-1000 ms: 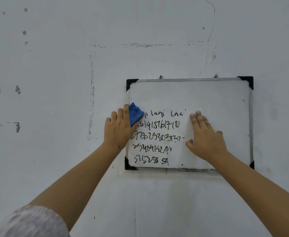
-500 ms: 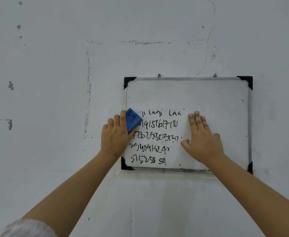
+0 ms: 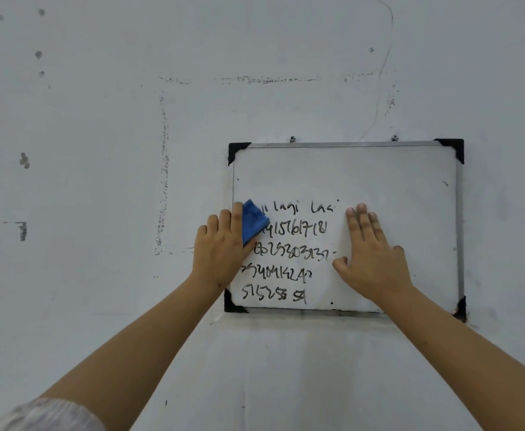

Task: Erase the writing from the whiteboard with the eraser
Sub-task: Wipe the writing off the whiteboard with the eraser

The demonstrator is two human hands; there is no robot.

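A small whiteboard (image 3: 379, 181) with a metal frame and black corner caps hangs on the wall. Black handwriting (image 3: 289, 253), several lines of words and digits, fills its lower left part. My left hand (image 3: 220, 247) grips a blue eraser (image 3: 252, 221) and presses it on the board's left edge, over the start of the top lines. My right hand (image 3: 370, 256) lies flat on the board to the right of the writing, fingers spread and pointing up. The board's upper half and right side are blank.
The grey wall (image 3: 99, 181) around the board carries scuff marks, spots and a dotted rectangular outline. Two nails hold the board at its top edge. A thin crack line runs up the wall above the board's right side.
My left hand and the eraser have slid down slightly along the left edge, then stayed about level. My right hand has kept its place. The writing looks the same.
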